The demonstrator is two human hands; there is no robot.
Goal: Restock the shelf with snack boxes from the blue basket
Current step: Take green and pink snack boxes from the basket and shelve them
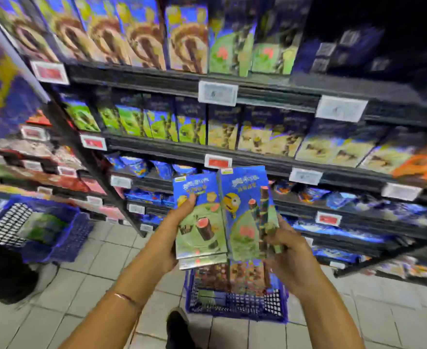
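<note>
Both hands hold snack boxes upright in front of the shelf (257, 162). My left hand (179, 220) grips a blue and green snack box (202, 222) from its left side, thumb on the front; a second box edge shows behind its lower end. My right hand (285, 245) grips another blue and green snack box (245, 212) at its lower right corner. The two boxes touch side by side. Below them on the floor stands the blue basket (235, 308) with more boxes inside.
Rows of boxes fill the upper shelves, with green ones (232, 54) at the top middle. Blue bags lie on the lower shelves. A second blue basket (56, 233) sits on the tiled floor at left. My shoe (177, 323) is beside the near basket.
</note>
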